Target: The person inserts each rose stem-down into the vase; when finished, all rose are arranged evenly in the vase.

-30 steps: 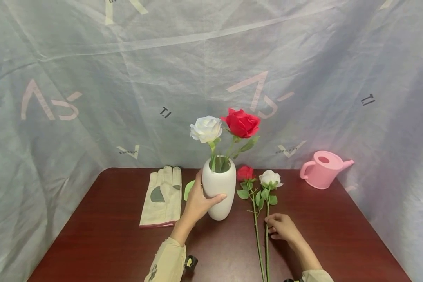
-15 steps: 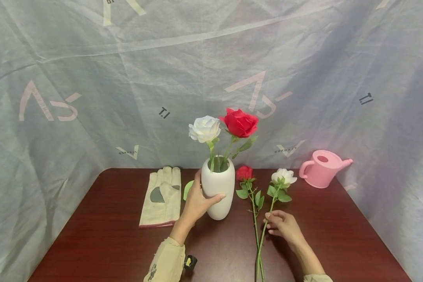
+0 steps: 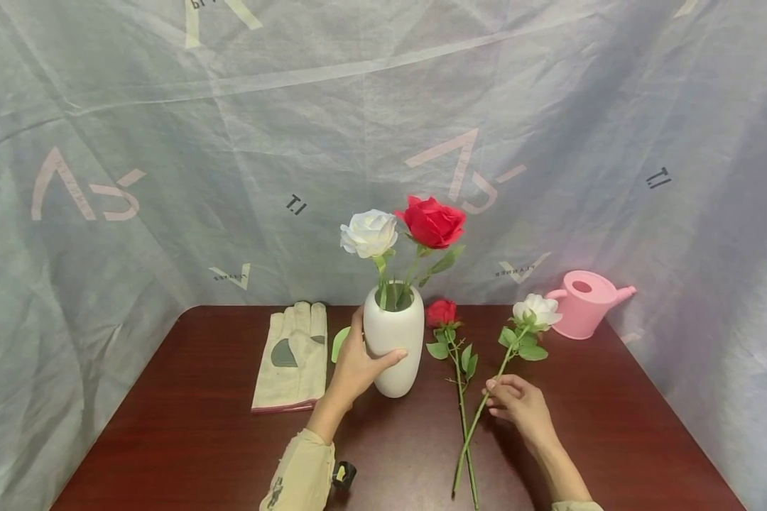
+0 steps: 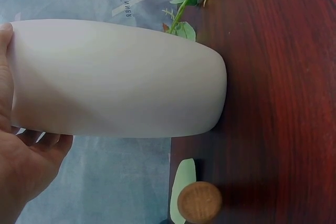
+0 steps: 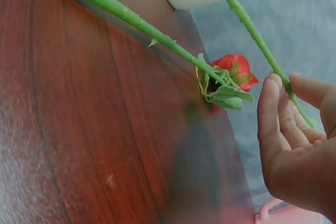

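Note:
My left hand grips the white vase around its left side, thumb across the front. In the vase stand a white rose and a red rose. My right hand pinches the stem of another white rose between thumb and fingers; the right wrist view shows that stem raised off the table. The stem slants, its bloom to the upper right and its cut end toward the front. Beneath it lies a second red rose, its stem crossing the held one in the head view.
A pink watering can stands at the back right, behind the held bloom. Left of the vase lies a pair of cream work gloves. A light green object with a round wooden end is partly hidden behind my left hand. Grey cloth hangs behind the table.
My right hand has lifted the white rose and swung its bloom to the right, toward the watering can, while the stem's lower end moved left. The left hand stays on the vase.

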Tool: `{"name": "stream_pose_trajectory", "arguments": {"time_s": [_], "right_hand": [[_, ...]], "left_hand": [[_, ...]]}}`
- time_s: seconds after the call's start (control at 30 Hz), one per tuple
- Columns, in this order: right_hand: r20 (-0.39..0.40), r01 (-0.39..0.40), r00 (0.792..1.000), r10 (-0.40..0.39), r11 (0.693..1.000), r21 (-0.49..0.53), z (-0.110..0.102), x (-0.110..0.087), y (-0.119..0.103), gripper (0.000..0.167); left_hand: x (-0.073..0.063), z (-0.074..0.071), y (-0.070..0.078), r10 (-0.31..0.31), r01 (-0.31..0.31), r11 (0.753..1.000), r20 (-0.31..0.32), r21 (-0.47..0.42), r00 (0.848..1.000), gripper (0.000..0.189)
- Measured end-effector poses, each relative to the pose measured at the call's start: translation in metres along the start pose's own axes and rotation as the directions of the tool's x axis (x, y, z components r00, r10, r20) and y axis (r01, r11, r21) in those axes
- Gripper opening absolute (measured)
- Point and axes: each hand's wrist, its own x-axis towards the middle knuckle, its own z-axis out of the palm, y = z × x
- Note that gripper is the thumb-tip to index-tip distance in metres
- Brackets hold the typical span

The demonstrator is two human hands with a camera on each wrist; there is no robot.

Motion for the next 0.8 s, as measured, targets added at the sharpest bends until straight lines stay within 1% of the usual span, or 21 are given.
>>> {"name": "stream_pose_trajectory", "arguments": {"time_s": [0.27, 0.37, 0.47, 0.5, 0.6, 0.67, 0.7, 0.8], "right_hand": [[-0.021, 0.049, 0.999, -0.049, 0.999, 0.021, 0.0, -0.002, -0.005, 0.028], [-0.025, 0.074, 0.997, -0.073, 0.997, 0.03, 0.0, -0.003, -0.009, 0.027], [-0.025, 0.116, 0.993, -0.115, 0.992, 0.044, 0.001, -0.004, -0.011, 0.022], [-0.019, 0.142, 0.99, -0.141, 0.988, 0.059, 0.001, -0.004, -0.011, 0.02], [-0.006, 0.187, 0.982, -0.187, 0.979, 0.075, 0.001, -0.004, -0.011, 0.019], [0.006, 0.213, 0.977, -0.215, 0.973, 0.087, 0.001, -0.003, -0.01, 0.022], [0.019, 0.229, 0.972, -0.233, 0.968, 0.104, -0.001, -0.001, -0.007, 0.022], [0.048, 0.235, 0.969, -0.241, 0.966, 0.106, -0.007, 0.009, 0.005, 0.03]], "left_hand": [[0.001, 0.001, 0.001, 0.005, -0.005, 1.0, 0.011, 0.003, 1.0, 0.097], [0.001, 0.001, -0.001, 0.01, -0.01, 1.0, 0.009, 0.008, 1.0, 0.097], [0.001, 0.001, -0.002, 0.013, -0.013, 1.0, 0.004, 0.016, 1.0, 0.097], [0.001, 0.001, -0.002, 0.013, -0.013, 1.0, 0.002, 0.02, 1.0, 0.098], [0.001, 0.001, -0.002, 0.01, -0.01, 1.0, -0.002, 0.026, 1.0, 0.098], [0.0, 0.0, -0.002, 0.012, -0.012, 1.0, -0.003, 0.026, 1.0, 0.097], [0.0, 0.0, -0.002, 0.012, -0.012, 1.0, -0.002, 0.026, 1.0, 0.098], [0.001, 0.0, -0.002, 0.011, -0.011, 1.0, 0.0, 0.022, 1.0, 0.097]]}}
